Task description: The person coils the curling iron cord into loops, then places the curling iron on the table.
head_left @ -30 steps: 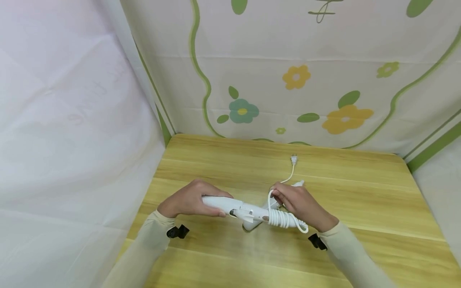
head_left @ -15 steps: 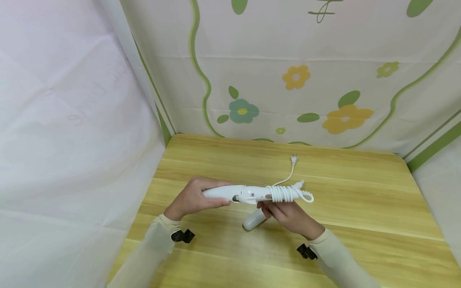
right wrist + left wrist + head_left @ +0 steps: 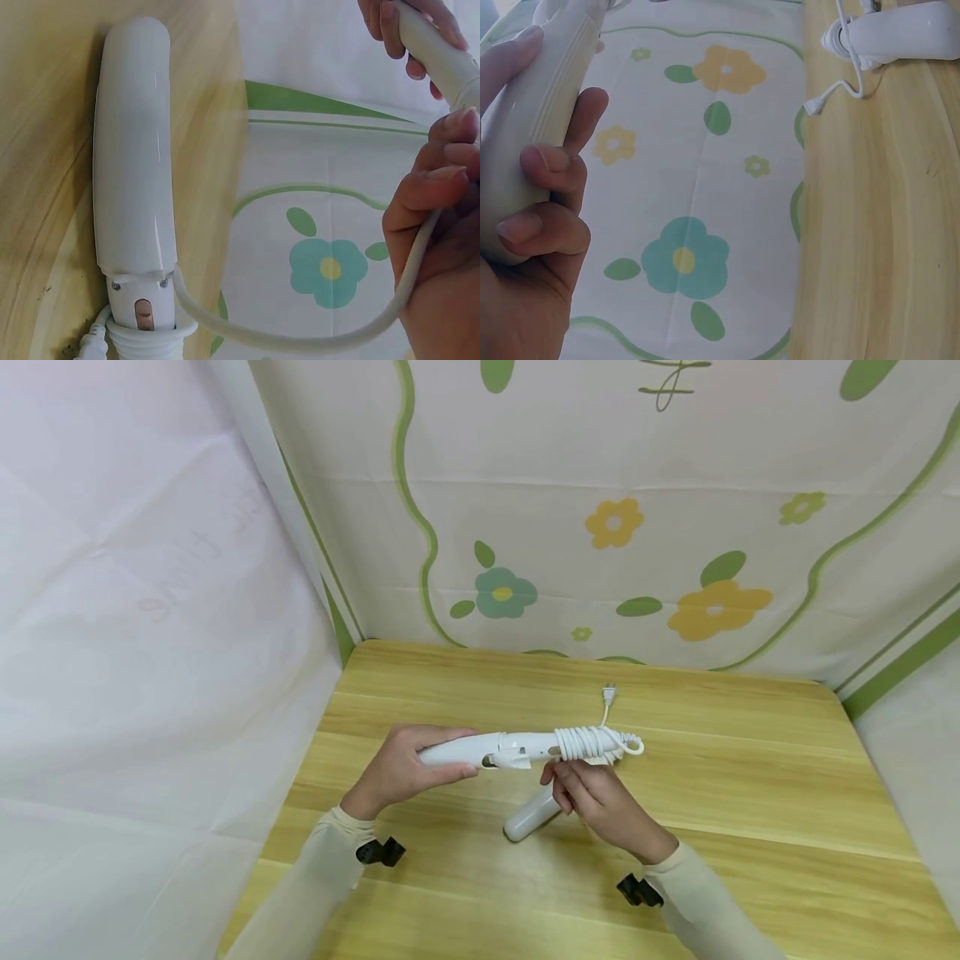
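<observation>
My left hand (image 3: 397, 770) grips the barrel end of a white, curling-iron-like styling tool (image 3: 536, 744), held roughly level above the table. Several turns of its white cord (image 3: 579, 743) wrap the other end. Just in front of those turns, my right hand (image 3: 600, 806) has its fingers curled round a length of white cord (image 3: 300, 343), seen in the right wrist view. Where that length leads is partly hidden. A second, similar white styling tool (image 3: 135, 157) lies on the table below, cord wound round its handle; the held tool and right hand partly cover it in the head view.
A white two-prong plug (image 3: 608, 695) lies on the wooden table (image 3: 750, 777) toward the back. Beyond the table's rear edge hangs a flower-printed cloth (image 3: 555, 560), and a white cloth (image 3: 150, 693) closes off the left side.
The right hand has passed from behind the held tool, where it drew a cord loop, to its near side. The held tool has shifted away from the person and become more level.
</observation>
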Demonstrator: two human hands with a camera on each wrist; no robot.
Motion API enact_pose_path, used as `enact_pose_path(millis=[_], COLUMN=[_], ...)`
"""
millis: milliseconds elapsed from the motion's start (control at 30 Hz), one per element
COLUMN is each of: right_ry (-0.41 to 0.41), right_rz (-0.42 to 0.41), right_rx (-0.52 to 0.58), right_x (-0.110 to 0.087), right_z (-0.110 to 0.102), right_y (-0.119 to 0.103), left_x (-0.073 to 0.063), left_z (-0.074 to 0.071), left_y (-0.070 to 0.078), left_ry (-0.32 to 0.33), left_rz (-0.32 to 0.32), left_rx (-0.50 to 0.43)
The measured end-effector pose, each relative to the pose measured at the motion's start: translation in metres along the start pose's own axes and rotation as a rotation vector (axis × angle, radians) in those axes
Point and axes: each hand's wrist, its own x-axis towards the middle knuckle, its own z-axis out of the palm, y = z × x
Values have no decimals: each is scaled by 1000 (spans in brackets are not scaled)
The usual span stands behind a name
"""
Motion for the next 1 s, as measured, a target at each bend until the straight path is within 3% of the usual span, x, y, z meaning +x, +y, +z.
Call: enact_pose_path(millis=[200,533,800,1000], right_ry=[-13,-2,11,20], right_rz=[18,82,80,7], right_rx=[-42,11,7,-169], right_x=[-2,-7,-5,2], right_z=[4,8,11,8], right_y=[-1,4,3,-7], left_x=[2,4,4,5], left_z=[-6,-10,-18,-16], left_y=[-1,-3,-1,-5], left_ry=[88,222,305,324], left_rz=[-10,-32,-37,-38], left_rx=[6,20,33,86])
